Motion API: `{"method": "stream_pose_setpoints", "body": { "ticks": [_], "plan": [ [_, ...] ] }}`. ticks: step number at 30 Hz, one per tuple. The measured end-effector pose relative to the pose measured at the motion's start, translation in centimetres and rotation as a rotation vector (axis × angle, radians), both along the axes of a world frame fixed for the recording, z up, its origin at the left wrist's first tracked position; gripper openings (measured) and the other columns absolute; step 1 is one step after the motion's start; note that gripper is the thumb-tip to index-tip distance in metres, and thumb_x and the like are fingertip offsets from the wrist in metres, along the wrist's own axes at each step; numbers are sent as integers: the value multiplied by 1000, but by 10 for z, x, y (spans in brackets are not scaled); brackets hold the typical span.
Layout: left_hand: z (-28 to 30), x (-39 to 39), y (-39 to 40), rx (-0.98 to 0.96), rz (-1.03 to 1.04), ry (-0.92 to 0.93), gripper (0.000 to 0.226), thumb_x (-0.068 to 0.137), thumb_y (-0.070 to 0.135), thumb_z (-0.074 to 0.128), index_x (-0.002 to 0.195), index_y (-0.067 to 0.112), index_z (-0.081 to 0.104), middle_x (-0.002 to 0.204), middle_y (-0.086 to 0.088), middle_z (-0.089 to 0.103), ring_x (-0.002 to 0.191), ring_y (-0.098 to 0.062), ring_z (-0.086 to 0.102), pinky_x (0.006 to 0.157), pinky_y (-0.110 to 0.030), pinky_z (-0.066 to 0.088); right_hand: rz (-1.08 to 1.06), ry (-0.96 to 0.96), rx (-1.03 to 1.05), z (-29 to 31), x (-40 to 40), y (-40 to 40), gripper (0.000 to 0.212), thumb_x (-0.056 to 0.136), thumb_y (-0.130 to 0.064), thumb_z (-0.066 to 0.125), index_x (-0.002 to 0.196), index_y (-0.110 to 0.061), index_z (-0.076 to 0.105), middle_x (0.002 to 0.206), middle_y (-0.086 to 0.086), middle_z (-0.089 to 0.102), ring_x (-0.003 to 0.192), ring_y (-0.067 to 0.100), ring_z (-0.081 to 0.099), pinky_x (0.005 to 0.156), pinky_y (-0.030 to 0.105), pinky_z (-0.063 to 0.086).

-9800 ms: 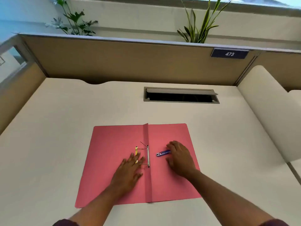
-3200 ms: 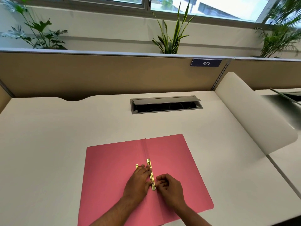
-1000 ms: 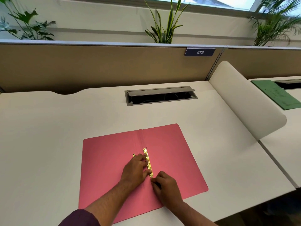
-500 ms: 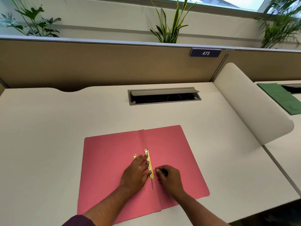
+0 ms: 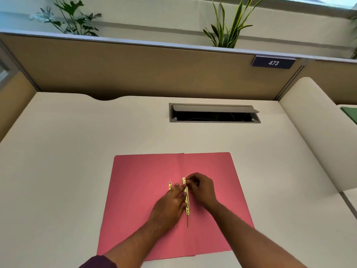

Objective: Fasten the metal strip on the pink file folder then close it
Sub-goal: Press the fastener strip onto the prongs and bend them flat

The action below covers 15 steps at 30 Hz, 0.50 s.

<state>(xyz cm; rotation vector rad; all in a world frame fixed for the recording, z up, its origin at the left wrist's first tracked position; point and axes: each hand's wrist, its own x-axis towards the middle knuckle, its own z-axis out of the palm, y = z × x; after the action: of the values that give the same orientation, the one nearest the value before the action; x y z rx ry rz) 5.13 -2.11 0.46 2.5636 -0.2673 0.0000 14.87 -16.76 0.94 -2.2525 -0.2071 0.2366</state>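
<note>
The pink file folder [image 5: 143, 190] lies open and flat on the desk in front of me. A gold metal strip [image 5: 187, 202] runs along its centre fold, with a thin prong sticking out below its near end. A second short gold piece [image 5: 170, 185] shows just left of it. My left hand [image 5: 170, 206] rests flat on the folder and presses against the strip's left side. My right hand [image 5: 201, 187] pinches the far end of the strip with its fingertips.
A grey cable hatch [image 5: 214, 114] with its lid ajar is set in the desk behind the folder. Tan partition walls close the back and left. A rounded white divider [image 5: 316, 136] borders the right; a green folder [image 5: 350, 115] lies beyond it.
My right hand has moved from the strip's near end up to its far end. My left hand has stayed on the strip. The camera has tilted and shifted a little.
</note>
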Motion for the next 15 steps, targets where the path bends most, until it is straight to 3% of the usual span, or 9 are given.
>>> {"method": "stream_pose_setpoints", "body": {
  "ticks": [4, 10, 15],
  "plan": [
    [-2, -2, 1, 32, 2, 22, 40, 101, 28, 43, 140, 20, 50, 158, 5, 31, 149, -16, 20, 117, -22, 19, 30, -19, -30, -1, 7, 5, 12, 81, -12, 78, 85, -22, 80, 75, -7, 73, 72, 14, 68, 73, 41, 57],
    [-4, 0, 4, 34, -2, 58, 41, 99, 29, 45, 139, 23, 50, 161, 11, 22, 148, -10, 19, 112, -28, 38, 132, -28, -56, 0, 18, 3, 11, 81, -14, 79, 89, -22, 78, 82, -3, 74, 76, 16, 68, 74, 43, 57],
    [-6, 3, 6, 76, -30, 79, 44, 100, 30, 39, 143, 23, 45, 161, 9, 24, 149, -9, 17, 115, -29, 34, 155, 73, -46, 2, 28, 6, 7, 82, -18, 83, 87, -19, 78, 75, 3, 75, 62, 22, 72, 70, 49, 61]
  ]
}}
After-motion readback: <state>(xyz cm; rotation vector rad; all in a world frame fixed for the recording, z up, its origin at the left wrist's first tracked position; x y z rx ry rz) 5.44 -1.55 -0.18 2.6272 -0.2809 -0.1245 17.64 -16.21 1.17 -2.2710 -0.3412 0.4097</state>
